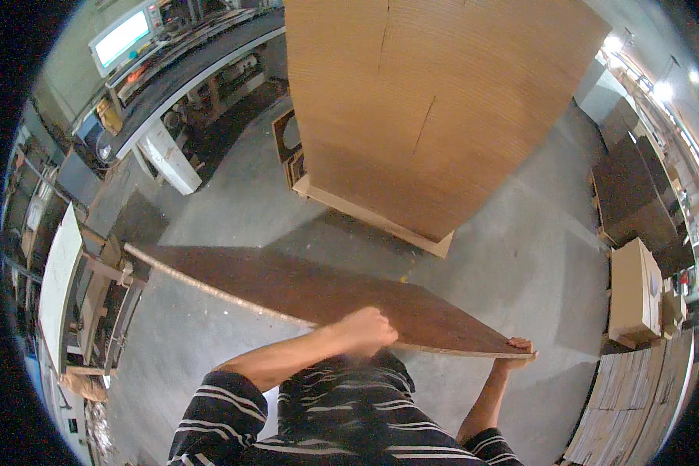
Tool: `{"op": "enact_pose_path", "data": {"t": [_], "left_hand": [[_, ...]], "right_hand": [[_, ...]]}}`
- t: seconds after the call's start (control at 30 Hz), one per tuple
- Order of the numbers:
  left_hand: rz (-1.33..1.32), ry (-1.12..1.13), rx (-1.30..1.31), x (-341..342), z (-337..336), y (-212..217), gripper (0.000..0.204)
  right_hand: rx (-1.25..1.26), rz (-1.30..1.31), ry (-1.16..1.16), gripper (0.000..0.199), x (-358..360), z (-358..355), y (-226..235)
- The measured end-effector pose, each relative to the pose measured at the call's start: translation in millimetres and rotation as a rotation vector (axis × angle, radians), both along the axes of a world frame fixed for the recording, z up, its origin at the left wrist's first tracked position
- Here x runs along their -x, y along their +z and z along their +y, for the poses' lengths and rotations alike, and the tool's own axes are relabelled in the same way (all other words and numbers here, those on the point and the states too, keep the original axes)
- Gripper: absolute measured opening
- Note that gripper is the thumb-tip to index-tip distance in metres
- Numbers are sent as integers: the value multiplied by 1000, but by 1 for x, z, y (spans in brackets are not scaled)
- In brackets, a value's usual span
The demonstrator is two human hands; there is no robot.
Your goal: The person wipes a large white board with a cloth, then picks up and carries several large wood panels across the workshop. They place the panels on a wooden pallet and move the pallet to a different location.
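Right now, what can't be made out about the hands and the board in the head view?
- Left hand: motion-blurred on the near edge of the dark brown board; its finger grip is unreadable.
- Right hand: only fingertips show over the board's corner; the board hides the palm.
- Board underside: faces away from the camera.
- Top of the tall stack of tan panels: cut off by the upper edge.
- Floor under the board: hidden by it.

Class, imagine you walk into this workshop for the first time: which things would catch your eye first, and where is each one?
First, the long dark brown board carried across the middle of the view, with the left hand on its near edge and the right hand gripping its right corner. Behind it, at top centre, rises a tall stack of pale panels on a low base. At upper left a lit screen glows above a long workbench.
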State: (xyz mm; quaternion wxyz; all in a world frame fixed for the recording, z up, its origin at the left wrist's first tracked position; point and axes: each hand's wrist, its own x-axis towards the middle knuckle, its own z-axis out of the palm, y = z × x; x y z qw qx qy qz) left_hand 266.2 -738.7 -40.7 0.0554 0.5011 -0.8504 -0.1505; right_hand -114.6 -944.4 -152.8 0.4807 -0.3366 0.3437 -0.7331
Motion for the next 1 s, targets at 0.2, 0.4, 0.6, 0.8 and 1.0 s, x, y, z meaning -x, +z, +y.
{"op": "enact_pose_path", "data": {"t": [0.2, 0.4, 0.6, 0.8, 1.0], "left_hand": [[32, -33, 70, -35, -84, 16, 9], [-19, 180, 339, -73, -174, 34, 24], [122, 569, 816, -98, -250, 32, 50], [350, 502, 667, -104, -254, -23, 49], [735, 675, 203, -128, -186, -169, 37]], "right_hand": [[51, 132, -206, 62, -10, -39, 5], [-51, 246, -288, 50, -46, -140, 31], [-144, 123, -312, 33, -86, -273, 45], [-200, 206, -281, 57, -108, -350, 44], [-351, 95, -219, 81, -135, -408, 59]]}}
